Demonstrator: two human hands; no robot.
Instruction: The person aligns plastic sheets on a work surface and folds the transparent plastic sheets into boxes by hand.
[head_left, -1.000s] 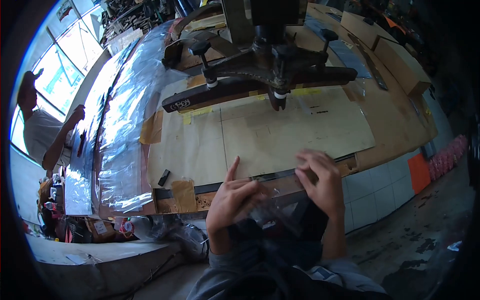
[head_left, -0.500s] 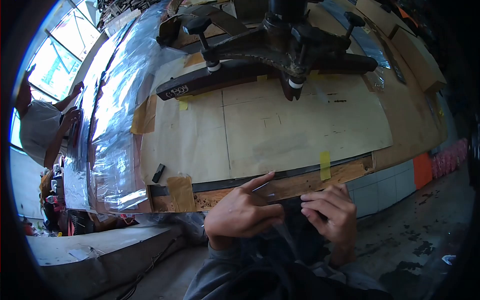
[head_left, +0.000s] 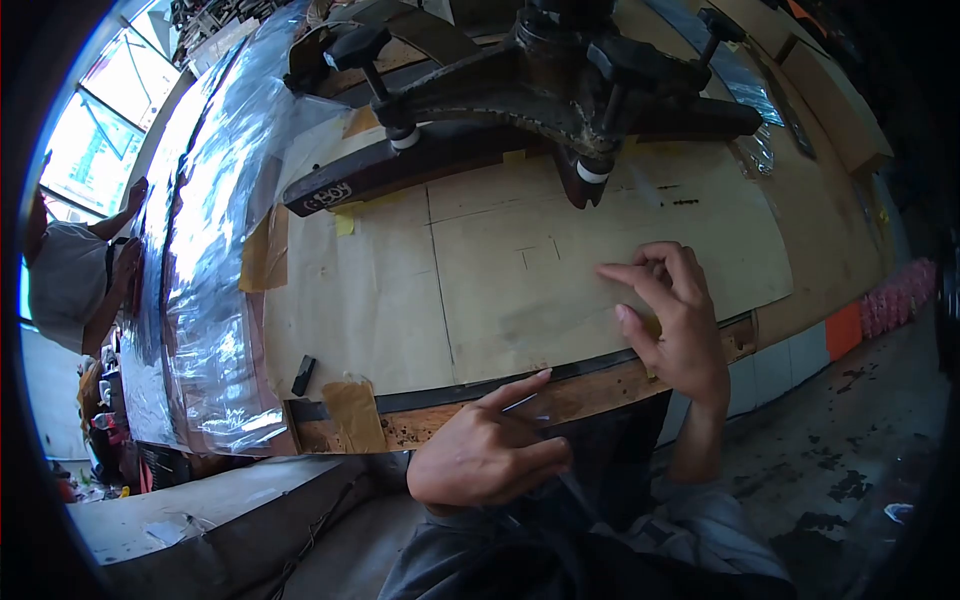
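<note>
Pale sheet (head_left: 510, 310), one, flat, ruled with dark lines; lies beyond the left hand (head_left: 488, 455) and reaches in under the right hand (head_left: 680, 320).

Left hand, bare: back uppermost, set lower and nearer the body than the other; one finger stretched rightward and away, its tip at a dark strip (head_left: 400, 400) along the sheet's near edge, contact not certain. Remaining digits bent. Thin shiny sliver (head_left: 525, 402) just below the stretched finger; whether gripped, cannot tell.

Right hand, bare: forearm upright, wrist bent, fingers curved leftward over the sheet; thumb and forefinger parted by a moderate gap, nothing visible between them. Scrap of yellow tape (head_left: 652, 326) partly hidden by the thumb.

Wooden edge (head_left: 590, 395): between the two hands, on the near side of the dark strip.

Brown tape (head_left: 352, 415): left of the left hand, across the wooden edge.

Black block (head_left: 303, 375), small: farther left, on the sheet's near corner.

Dark bar (head_left: 430, 165), lettered, under a three-armed bracket (head_left: 500, 75): beyond both hands, across the sheet's far part.

Clear plastic sheeting (head_left: 215, 300): well left of both hands; a co-worker (head_left: 70, 290) at its far side.
</note>
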